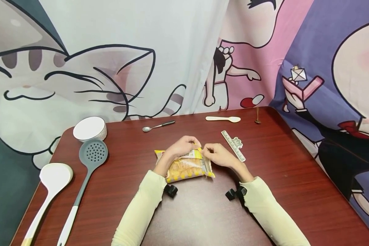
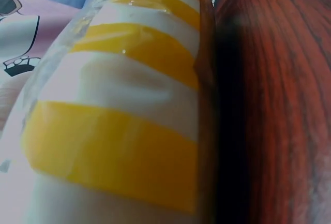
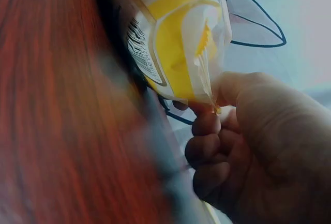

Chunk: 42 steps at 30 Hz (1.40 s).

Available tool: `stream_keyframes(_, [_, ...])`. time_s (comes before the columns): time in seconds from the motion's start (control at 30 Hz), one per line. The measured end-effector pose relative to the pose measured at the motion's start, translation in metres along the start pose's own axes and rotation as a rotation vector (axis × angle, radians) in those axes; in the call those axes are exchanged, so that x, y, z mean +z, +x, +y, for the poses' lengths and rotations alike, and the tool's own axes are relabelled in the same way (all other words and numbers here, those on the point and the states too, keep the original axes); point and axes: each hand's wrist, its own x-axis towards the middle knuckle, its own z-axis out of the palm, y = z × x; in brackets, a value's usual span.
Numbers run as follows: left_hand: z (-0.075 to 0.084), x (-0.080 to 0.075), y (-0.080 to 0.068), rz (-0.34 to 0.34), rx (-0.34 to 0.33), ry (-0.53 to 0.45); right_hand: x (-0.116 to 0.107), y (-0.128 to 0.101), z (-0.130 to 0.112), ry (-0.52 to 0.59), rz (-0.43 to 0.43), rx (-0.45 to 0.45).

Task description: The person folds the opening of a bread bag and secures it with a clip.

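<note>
A clear plastic food packet (image 1: 184, 167) with yellow trim and golden-brown food inside lies on the table in the head view. My left hand (image 1: 182, 146) reaches over the packet, its curled fingers pinching the top edge near the right corner. Close beside it, my right hand (image 1: 217, 154) pinches that corner between thumb and forefinger. In the right wrist view, the right hand (image 3: 258, 136) grips the gathered end of the packet (image 3: 176, 43). Yellow and white stripes of the packet (image 2: 129, 84) fill much of the left wrist view, where the left hand does not show.
Behind the packet lie a small dark-handled spoon (image 1: 158, 126) and a pale spoon (image 1: 222, 119). A ruler-like clip (image 1: 233, 146) is right of my right hand. At left are a white bowl (image 1: 90, 128), a grey skimmer (image 1: 93, 154) and a white ladle (image 1: 55, 176).
</note>
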Motion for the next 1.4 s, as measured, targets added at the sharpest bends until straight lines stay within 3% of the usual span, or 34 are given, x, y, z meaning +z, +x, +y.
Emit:
stream_keyframes(0.13, [-0.001,0.002,0.002,0.031,0.011,0.018,-0.002,-0.003,-0.002,-0.220,0.064,-0.093])
stream_keyframes(0.3, [0.001,0.006,0.001,0.148,0.020,0.337,0.003,-0.004,-0.010,-0.502,0.137,-0.236])
stream_keyframes(0.47, [0.009,0.010,-0.003,0.247,-0.031,0.667,0.007,-0.005,-0.012,-0.578,0.183,-0.318])
stream_keyframes(0.57, [0.011,0.008,-0.007,0.236,-0.066,0.740,0.009,-0.005,-0.013,-0.587,0.190,-0.347])
stream_keyframes(0.67, [0.009,0.002,-0.008,0.182,-0.071,0.647,0.009,-0.005,-0.015,-0.590,0.185,-0.372])
stream_keyframes(0.83, [0.004,-0.008,-0.009,0.066,-0.073,0.285,0.008,-0.006,-0.019,-0.596,0.187,-0.393])
stream_keyframes(0.9, [0.003,-0.010,-0.008,0.039,-0.086,0.189,0.007,-0.008,-0.020,-0.603,0.201,-0.400])
stream_keyframes(1.0, [0.001,-0.010,-0.007,0.023,-0.094,0.131,0.008,-0.010,-0.021,-0.608,0.225,-0.378])
stream_keyframes(1.1, [0.000,-0.009,-0.007,0.023,-0.090,0.144,0.009,-0.012,-0.021,-0.547,0.227,-0.297])
stream_keyframes(1.23, [-0.001,-0.009,-0.007,0.036,-0.087,0.177,0.010,-0.012,-0.023,-0.321,0.199,-0.088])
stream_keyframes(1.4, [-0.001,-0.009,-0.007,0.048,-0.064,0.185,0.008,-0.009,-0.023,0.136,0.081,0.205])
